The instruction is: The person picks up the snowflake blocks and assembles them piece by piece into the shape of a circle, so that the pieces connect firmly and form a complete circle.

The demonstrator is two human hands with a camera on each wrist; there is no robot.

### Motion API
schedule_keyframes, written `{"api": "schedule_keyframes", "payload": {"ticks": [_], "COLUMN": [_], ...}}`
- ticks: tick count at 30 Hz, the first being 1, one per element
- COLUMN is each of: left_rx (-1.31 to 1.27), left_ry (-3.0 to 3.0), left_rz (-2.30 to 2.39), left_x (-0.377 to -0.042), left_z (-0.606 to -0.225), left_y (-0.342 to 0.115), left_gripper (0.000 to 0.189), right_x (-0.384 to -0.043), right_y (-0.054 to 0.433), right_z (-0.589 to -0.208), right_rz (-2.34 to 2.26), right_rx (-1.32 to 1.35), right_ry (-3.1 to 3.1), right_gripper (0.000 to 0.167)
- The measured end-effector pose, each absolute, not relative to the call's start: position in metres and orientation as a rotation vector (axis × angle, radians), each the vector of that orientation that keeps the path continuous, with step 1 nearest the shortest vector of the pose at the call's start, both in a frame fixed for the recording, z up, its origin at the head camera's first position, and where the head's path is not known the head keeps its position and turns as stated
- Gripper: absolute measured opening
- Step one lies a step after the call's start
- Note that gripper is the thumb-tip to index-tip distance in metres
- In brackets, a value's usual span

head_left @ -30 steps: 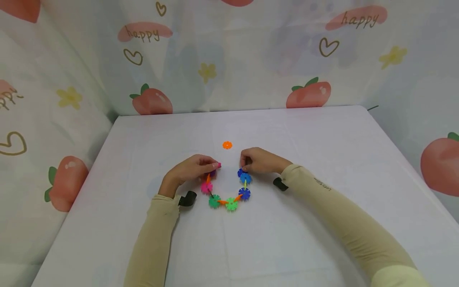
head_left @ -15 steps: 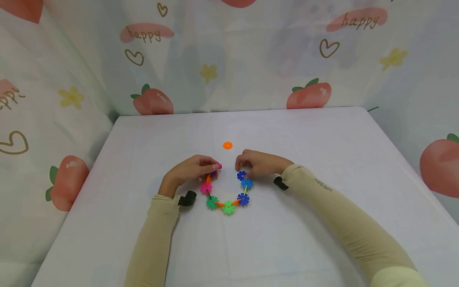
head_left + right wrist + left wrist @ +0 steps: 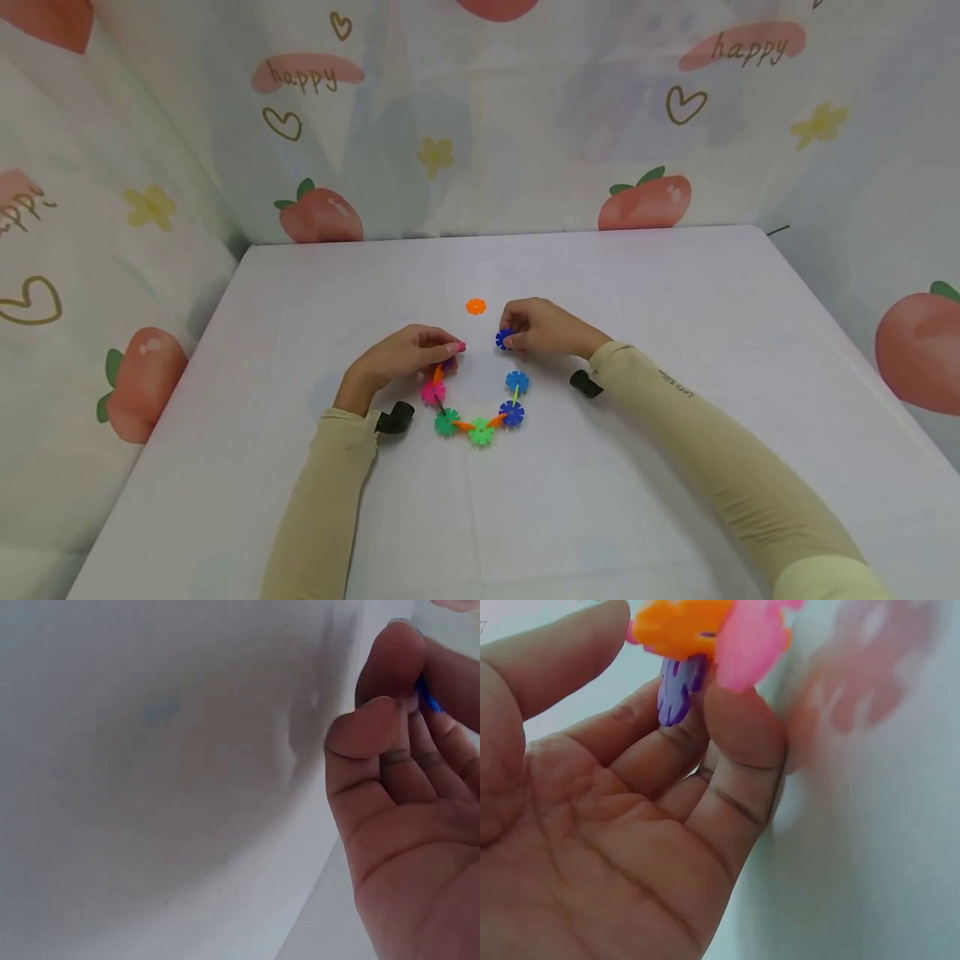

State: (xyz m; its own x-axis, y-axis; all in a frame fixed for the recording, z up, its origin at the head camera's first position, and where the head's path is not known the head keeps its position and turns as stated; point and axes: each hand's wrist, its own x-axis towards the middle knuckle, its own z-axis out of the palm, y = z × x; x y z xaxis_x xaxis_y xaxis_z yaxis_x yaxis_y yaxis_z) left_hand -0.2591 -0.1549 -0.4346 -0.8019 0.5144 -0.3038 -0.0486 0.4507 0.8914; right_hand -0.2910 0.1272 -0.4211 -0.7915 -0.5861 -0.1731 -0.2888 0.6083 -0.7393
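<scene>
In the head view, my left hand (image 3: 405, 357) pinches the far left end of a curved chain of notched plastic discs, around a pink disc (image 3: 461, 347). Below those fingers hang a purple disc (image 3: 681, 688) and an orange disc (image 3: 679, 630). The chain runs through a dark green disc (image 3: 447, 422) and a light green disc (image 3: 482, 432) to a light blue disc (image 3: 517, 382) at its right end. Between thumb and fingers, my right hand (image 3: 547, 327) pinches a separate dark blue disc (image 3: 504, 339), mostly hidden in the right wrist view.
A loose orange disc (image 3: 476, 307) lies on the white tabletop (image 3: 645, 517), beyond both hands. A black wrist camera (image 3: 395, 417) sits by the left wrist. Behind the table hangs a printed curtain (image 3: 517, 117).
The right fingers have let go near the chain's right end and picked up the dark blue disc, lifting it away from the light blue one. The left hand has stayed nearly still.
</scene>
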Motion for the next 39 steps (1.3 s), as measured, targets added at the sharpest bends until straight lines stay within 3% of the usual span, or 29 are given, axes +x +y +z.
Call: {"api": "schedule_keyframes", "payload": {"ticks": [11,39], "left_rx": [0.372,0.400], "left_ry": [2.191,2.219], "left_rz": [1.376,1.388], "left_x": [-0.260,-0.259], "left_z": [-0.437,-0.439], "left_y": [-0.144,-0.142], "left_gripper": [0.041,0.024], "right_x": [-0.290,-0.286], "right_y": [0.115,0.088], "right_z": [-0.418,-0.415], "right_rz": [-1.266,-1.203], "right_rx": [-0.621,-0.731], "right_ry": [2.367,2.333], "right_gripper": [0.015,0.018]}}
